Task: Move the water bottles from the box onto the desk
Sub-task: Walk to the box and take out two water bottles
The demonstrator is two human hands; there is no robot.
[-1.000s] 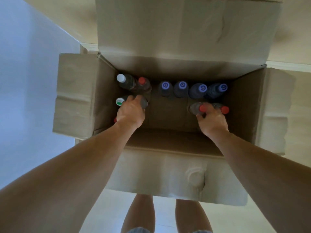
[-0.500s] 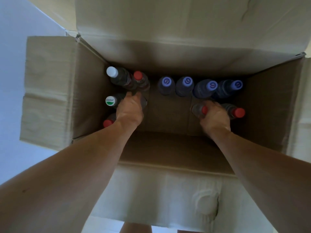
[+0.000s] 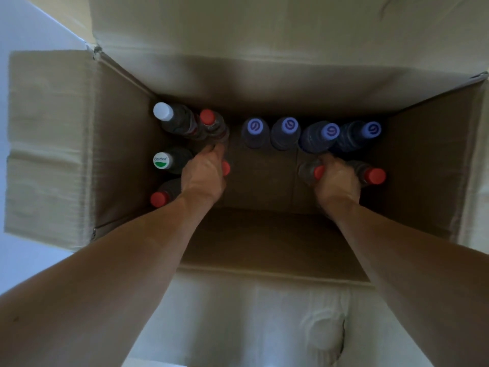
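Head view, looking straight down into an open cardboard box [image 3: 121, 144] whose four flaps are folded outward; the far flap [image 3: 264, 35] and near flap [image 3: 251, 321] are the largest surfaces in view, with the left flap [image 3: 47, 144] spread flat beside a pale wall.

Both bare forearms reach from the near edge down into the box. The left hand [image 3: 205, 172] is low at the left-centre of the box floor, its grip curled round a red-capped bottle [image 3: 225, 168], of which only a sliver of cap shows past the knuckles. The right hand [image 3: 337, 177] is at the right-centre, its grip curled round the neck of a second red-capped bottle [image 3: 317, 172], whose cap shows at the left of the hand.

All water bottles stand inside the box. Along the far wall runs a row of four purple-capped bottles [image 3: 287, 133], close together. At the far left corner stand a white-capped bottle [image 3: 163, 111] and, touching it on the right, a red-capped one [image 3: 207, 117]. Near of these, against the left wall, stands a bottle with a white-and-green printed cap [image 3: 161, 160], and nearer still another red-capped bottle [image 3: 158, 199], partly hidden by the left forearm. Just right of the right hand stands one more red-capped bottle [image 3: 375, 176].
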